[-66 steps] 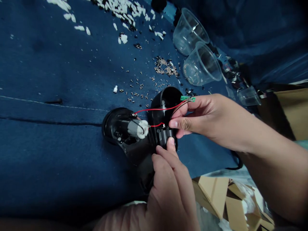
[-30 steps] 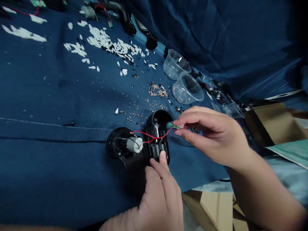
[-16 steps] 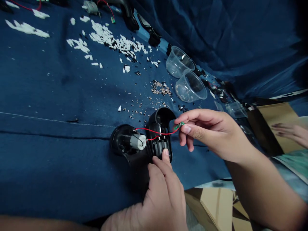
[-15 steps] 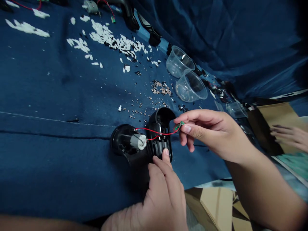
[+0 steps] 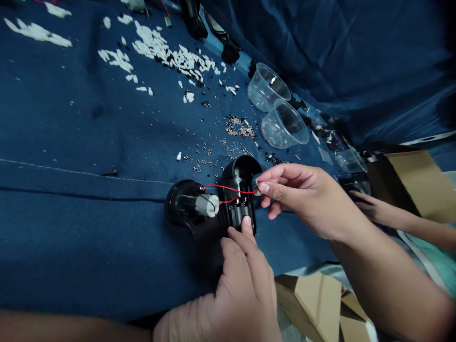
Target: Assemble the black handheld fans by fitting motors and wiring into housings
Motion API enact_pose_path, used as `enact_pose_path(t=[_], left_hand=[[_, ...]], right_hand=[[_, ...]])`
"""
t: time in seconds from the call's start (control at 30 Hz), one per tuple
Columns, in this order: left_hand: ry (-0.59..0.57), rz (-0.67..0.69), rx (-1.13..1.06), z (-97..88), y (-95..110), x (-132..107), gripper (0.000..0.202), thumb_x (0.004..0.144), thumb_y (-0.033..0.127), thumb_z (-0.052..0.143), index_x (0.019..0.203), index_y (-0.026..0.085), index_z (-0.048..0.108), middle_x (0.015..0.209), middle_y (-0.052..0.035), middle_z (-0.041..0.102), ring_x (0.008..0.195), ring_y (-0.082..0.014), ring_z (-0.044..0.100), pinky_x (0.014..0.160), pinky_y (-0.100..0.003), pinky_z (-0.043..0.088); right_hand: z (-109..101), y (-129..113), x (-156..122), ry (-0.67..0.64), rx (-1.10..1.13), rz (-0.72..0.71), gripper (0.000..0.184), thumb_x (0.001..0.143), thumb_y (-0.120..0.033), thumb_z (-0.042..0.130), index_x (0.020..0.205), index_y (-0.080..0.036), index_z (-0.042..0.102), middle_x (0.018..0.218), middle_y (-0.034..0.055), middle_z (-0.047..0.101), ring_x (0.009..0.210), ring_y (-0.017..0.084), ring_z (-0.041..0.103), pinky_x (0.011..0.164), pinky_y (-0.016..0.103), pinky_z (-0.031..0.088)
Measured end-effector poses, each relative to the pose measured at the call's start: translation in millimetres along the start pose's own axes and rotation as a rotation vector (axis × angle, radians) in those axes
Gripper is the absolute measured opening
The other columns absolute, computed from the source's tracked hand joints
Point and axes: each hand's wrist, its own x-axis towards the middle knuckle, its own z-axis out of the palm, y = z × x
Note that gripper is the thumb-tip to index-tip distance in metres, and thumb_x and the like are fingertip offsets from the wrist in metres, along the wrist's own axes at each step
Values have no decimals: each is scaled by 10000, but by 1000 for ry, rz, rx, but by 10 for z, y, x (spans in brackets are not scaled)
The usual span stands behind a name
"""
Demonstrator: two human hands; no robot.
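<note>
My left hand [image 5: 245, 285] grips the lower end of an opened black plastic housing [image 5: 237, 175], thumb on its inside and fingers along its edge. In the housing's round part sits a small grey motor [image 5: 207, 205] with a white end cap. Red wires [image 5: 228, 189] run across to a tiny green circuit board [image 5: 256, 186]. My right hand [image 5: 295, 192] pinches that board between thumb and forefinger, just over the housing's right edge. The fingertips partly hide the board.
Small screws [image 5: 240, 127] lie scattered beyond the housing, near two clear plastic cups [image 5: 285, 124]. White plastic bits [image 5: 160, 50] are heaped farther back. On the right, another person's hand [image 5: 377, 209] is near a cardboard box [image 5: 420, 180]. Another cardboard box [image 5: 317, 299] stands below the table edge.
My right hand has moved slightly left with the circuit board, closer over the housing. My left hand keeps its grip. The other person's hand has shifted left, towards the table.
</note>
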Motion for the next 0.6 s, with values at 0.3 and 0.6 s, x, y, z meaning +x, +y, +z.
enact_pose_path(t=[0.3,0.6], left_hand=[[-48,-358,32,166,614,239,442,933,344,918,1221,17,847,1259,-320,841,1015,-403,856,844,-589,730],[-110,-465,11,166,763,302,410,971,352,855,1223,28,852,1300,-321,831,1077,-423,848,900,-638,721]], right_hand=[[63,79,9,75,-80,-48,514,683,-502,1140,1002,-170,912,940,66,807,711,112,742,616,192,705],[55,11,14,78,-144,-21,485,677,-528,1135,975,-199,938,972,70,831,674,92,726,607,169,689]])
